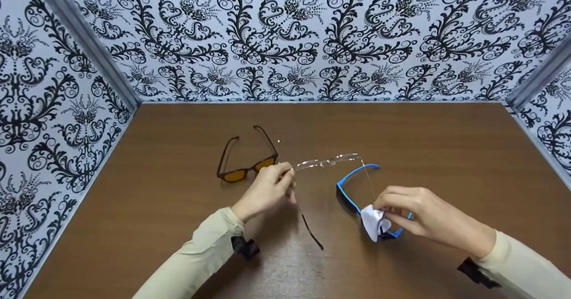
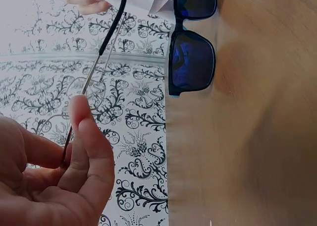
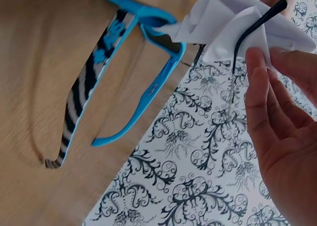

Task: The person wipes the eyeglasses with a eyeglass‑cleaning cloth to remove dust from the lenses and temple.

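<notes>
My left hand (image 1: pixel 267 185) holds a pair of thin-rimmed clear eyeglasses (image 1: pixel 328 162) near one hinge, raised over the table. One temple of the pair, with a dark tip, points down toward me. My right hand (image 1: pixel 417 207) pinches a crumpled white cloth (image 3: pixel 218 20) at the far temple, whose dark tip (image 3: pixel 257 22) lies against the cloth in the right wrist view. Beneath the right hand, blue-framed sunglasses (image 1: pixel 346 200) with dark lenses rest on the table, partly hidden by cloth and hand. One of their arms carries a zebra-striped pattern (image 3: pixel 81 97).
Left of the left hand, dark-framed glasses with amber lenses (image 1: pixel 234 175) lie with their arms unfolded. The brown wooden table (image 1: pixel 187 254) is bounded at the back and sides by black-and-white patterned panels (image 1: pixel 276 35). Black bands (image 1: pixel 245 247) sit on both wrists.
</notes>
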A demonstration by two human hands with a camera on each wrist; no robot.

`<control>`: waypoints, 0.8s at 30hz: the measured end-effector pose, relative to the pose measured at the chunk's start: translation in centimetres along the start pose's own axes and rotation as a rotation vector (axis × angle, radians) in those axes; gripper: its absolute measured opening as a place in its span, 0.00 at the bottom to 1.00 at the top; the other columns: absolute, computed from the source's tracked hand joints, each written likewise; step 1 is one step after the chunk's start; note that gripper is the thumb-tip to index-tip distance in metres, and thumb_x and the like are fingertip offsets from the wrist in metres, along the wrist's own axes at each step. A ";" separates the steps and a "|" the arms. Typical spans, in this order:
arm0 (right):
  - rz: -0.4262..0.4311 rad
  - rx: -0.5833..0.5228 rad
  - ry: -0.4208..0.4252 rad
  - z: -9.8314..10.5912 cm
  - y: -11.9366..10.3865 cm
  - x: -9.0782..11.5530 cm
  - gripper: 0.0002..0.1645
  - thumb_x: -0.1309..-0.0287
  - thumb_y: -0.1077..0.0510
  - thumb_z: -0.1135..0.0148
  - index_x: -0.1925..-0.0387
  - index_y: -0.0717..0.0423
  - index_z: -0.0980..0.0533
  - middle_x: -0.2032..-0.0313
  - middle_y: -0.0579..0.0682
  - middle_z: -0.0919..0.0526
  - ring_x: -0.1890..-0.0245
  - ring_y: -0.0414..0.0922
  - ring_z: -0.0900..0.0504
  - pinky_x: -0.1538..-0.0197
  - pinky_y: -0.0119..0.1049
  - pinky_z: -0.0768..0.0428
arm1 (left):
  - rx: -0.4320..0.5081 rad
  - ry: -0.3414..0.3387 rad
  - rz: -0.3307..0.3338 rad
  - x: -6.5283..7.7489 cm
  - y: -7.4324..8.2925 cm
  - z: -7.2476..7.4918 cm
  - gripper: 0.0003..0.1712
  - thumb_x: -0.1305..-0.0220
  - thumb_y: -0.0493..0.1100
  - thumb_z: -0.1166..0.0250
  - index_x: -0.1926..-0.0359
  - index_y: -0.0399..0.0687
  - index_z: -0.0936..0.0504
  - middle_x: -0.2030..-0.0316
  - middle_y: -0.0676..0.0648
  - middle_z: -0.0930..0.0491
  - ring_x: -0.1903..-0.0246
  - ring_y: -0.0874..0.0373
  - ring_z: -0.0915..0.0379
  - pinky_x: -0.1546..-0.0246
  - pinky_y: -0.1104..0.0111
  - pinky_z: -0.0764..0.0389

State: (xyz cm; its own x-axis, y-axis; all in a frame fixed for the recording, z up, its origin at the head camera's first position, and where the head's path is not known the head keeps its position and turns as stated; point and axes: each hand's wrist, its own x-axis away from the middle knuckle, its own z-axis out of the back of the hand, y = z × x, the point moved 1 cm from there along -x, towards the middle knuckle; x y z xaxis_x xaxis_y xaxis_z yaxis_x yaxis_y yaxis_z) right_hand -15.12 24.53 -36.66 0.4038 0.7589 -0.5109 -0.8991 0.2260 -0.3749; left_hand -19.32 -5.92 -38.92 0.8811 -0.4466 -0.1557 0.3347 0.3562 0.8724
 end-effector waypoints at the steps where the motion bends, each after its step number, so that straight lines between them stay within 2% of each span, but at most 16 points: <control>1: 0.007 -0.013 0.009 -0.2 -0.1 -0.1 0.09 0.31 0.57 0.47 0.60 0.54 0.21 0.63 0.43 0.20 0.69 0.35 0.21 0.69 0.21 0.24 | 0.006 -0.001 0.001 0.0 0.0 0.0 0.14 0.27 0.31 0.53 0.71 0.33 0.27 0.82 0.47 0.23 0.80 0.44 0.20 0.75 0.55 0.19; 4: 0.028 -0.050 0.034 -0.8 -0.5 -0.3 0.05 0.35 0.63 0.43 0.59 0.56 0.22 0.63 0.45 0.20 0.69 0.36 0.21 0.67 0.21 0.24 | 0.013 0.001 -0.002 0.1 0.1 -0.2 0.13 0.28 0.30 0.54 0.71 0.34 0.27 0.81 0.47 0.23 0.80 0.45 0.20 0.75 0.55 0.19; 10: 0.027 -0.075 0.055 -2.3 -1.8 -1.3 0.06 0.38 0.66 0.41 0.60 0.56 0.23 0.66 0.43 0.21 0.70 0.35 0.22 0.67 0.21 0.25 | 0.035 0.007 -0.008 0.1 0.3 -0.5 0.14 0.28 0.30 0.54 0.71 0.34 0.28 0.81 0.46 0.23 0.80 0.44 0.19 0.76 0.54 0.19; 14: 0.024 -0.061 0.067 -3.5 -2.6 -2.1 0.11 0.45 0.71 0.38 0.61 0.56 0.23 0.67 0.43 0.21 0.71 0.35 0.23 0.67 0.22 0.25 | 0.054 0.000 -0.026 0.0 0.5 -0.9 0.14 0.28 0.30 0.54 0.71 0.33 0.28 0.82 0.45 0.23 0.79 0.43 0.19 0.75 0.57 0.19; 19: -0.038 -0.101 0.086 -4.7 -3.3 -2.8 0.16 0.53 0.75 0.36 0.63 0.56 0.24 0.69 0.43 0.21 0.72 0.35 0.22 0.68 0.22 0.24 | 0.084 -0.007 -0.044 -0.1 0.7 -1.5 0.13 0.28 0.30 0.54 0.71 0.31 0.28 0.82 0.44 0.22 0.80 0.44 0.19 0.75 0.56 0.19; 24: -0.170 -0.163 0.095 -5.6 -3.7 -3.3 0.17 0.53 0.76 0.37 0.64 0.55 0.25 0.70 0.43 0.20 0.71 0.37 0.19 0.67 0.26 0.21 | 0.125 -0.013 -0.041 0.0 0.9 -1.9 0.13 0.28 0.30 0.53 0.71 0.33 0.28 0.82 0.44 0.21 0.80 0.41 0.20 0.74 0.53 0.19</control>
State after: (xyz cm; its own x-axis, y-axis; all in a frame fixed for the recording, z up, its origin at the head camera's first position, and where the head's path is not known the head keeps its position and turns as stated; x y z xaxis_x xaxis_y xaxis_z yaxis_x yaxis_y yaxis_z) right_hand -12.20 17.76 -37.86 0.5676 0.6560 -0.4974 -0.7811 0.2381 -0.5773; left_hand -18.39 -4.01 -38.98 0.8628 -0.4696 -0.1873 0.3255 0.2325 0.9165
